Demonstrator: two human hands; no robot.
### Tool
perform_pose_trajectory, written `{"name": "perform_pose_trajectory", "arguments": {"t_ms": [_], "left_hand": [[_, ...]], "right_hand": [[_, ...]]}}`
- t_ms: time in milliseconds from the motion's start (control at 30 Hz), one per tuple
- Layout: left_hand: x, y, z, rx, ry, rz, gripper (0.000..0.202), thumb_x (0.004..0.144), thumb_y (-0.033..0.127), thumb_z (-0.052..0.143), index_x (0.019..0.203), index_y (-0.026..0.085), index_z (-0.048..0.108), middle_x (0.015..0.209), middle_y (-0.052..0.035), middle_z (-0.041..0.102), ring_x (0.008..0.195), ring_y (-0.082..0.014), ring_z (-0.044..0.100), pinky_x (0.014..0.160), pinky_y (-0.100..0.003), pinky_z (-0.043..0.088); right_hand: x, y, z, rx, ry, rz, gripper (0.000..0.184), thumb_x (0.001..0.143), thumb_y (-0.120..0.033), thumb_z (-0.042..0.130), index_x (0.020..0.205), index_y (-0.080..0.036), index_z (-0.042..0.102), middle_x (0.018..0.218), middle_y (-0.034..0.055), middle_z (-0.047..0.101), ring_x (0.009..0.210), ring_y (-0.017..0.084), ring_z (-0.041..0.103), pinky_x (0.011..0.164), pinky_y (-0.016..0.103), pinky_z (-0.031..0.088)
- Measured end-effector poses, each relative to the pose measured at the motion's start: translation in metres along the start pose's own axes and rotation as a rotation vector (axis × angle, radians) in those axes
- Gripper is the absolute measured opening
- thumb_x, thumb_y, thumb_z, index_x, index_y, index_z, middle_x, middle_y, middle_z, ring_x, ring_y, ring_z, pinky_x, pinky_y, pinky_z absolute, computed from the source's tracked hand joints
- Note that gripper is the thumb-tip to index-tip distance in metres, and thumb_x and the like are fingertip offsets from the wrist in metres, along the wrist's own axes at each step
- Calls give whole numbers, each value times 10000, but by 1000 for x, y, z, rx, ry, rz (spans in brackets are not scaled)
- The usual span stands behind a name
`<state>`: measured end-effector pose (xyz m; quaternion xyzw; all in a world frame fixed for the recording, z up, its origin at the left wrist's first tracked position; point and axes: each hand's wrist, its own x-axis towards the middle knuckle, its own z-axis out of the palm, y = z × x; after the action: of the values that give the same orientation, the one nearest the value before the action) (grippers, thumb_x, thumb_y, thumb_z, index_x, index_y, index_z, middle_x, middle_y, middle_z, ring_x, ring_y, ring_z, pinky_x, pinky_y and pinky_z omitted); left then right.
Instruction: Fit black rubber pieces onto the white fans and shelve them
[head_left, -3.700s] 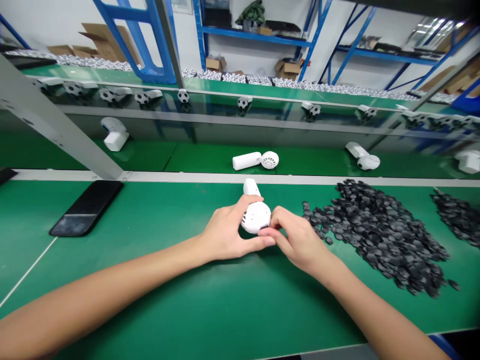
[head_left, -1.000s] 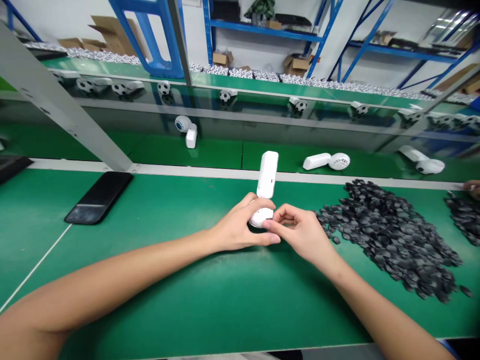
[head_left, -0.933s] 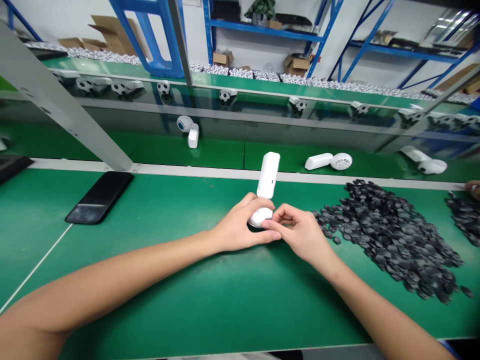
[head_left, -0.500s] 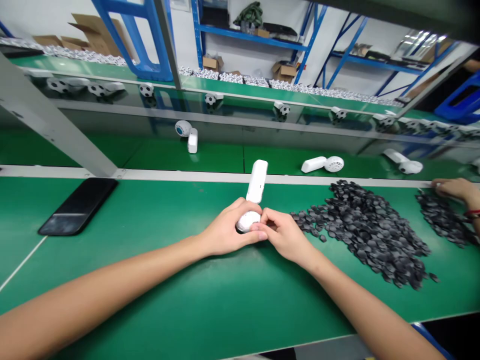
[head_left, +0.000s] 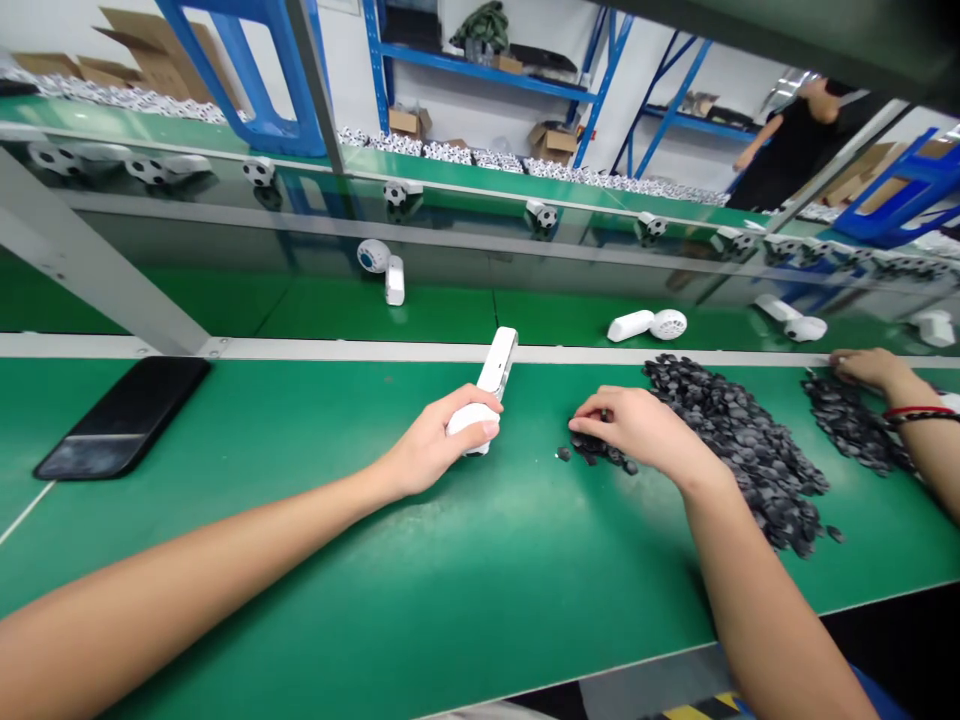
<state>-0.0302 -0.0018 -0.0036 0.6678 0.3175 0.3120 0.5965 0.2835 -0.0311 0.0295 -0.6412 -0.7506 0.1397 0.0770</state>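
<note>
My left hand (head_left: 435,445) is shut around a white plastic handheld device (head_left: 493,365), a long handle joined to a rounded head (head_left: 471,420). The fingers hide most of the head, and the handle points up and away from me. My right hand (head_left: 634,420) lies well to the right of it, curled over a small scatter of dark grey hexagonal pieces (head_left: 596,450). These sit at the near edge of a large heap of the same pieces (head_left: 739,440). Whether its fingers grip any piece is hidden.
A second heap of dark pieces (head_left: 847,425) lies farther right, under a co-worker's hand (head_left: 870,367). A black slab (head_left: 124,418) rests on the green bench (head_left: 300,540) at left. Beyond a grey rail (head_left: 480,350) stand more white devices (head_left: 645,325).
My right hand has left the device and moved right onto the dark pieces. The device has tilted, staying in my left hand. The co-worker's hand has come into view at right.
</note>
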Motion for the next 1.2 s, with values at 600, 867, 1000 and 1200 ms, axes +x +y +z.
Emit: {"name": "perform_pose_trajectory", "arguments": {"t_ms": [600,867,1000,1200], "left_hand": [[-1,-4,7,202,179,146,560,886,347,729,1338,186,440,1205,-96,609,1046,-248,607,922,-378,492],[0,-4,8,230,117,133,527,845,251,719,1302,214,459,1049,-28,613,847,-182,599,735,-288,480],[-2,-5,10,320,63,211,566,824,193,697,1341,210,467,1186,-70,624,946,-211,619,785,-309,490],[-2,-7,10,349,34,241,584,815,163,679,1357,219,471,1295,-97,608,1078,-256,624,859,-341,500]], "right_hand": [[1,-60,34,689,38,-6,329,1029,-519,541,1034,-221,681,810,21,718,620,165,670,595,300,567],[-8,-86,39,1150,-23,96,314,820,-471,850,968,-198,798,888,82,822,825,230,801,747,327,659],[-6,-91,43,1176,-41,116,313,805,-476,860,853,-183,758,793,62,799,723,201,782,669,293,647],[-9,-92,42,1140,10,67,299,836,-457,836,892,-194,705,865,64,789,804,221,785,707,316,658]]}}
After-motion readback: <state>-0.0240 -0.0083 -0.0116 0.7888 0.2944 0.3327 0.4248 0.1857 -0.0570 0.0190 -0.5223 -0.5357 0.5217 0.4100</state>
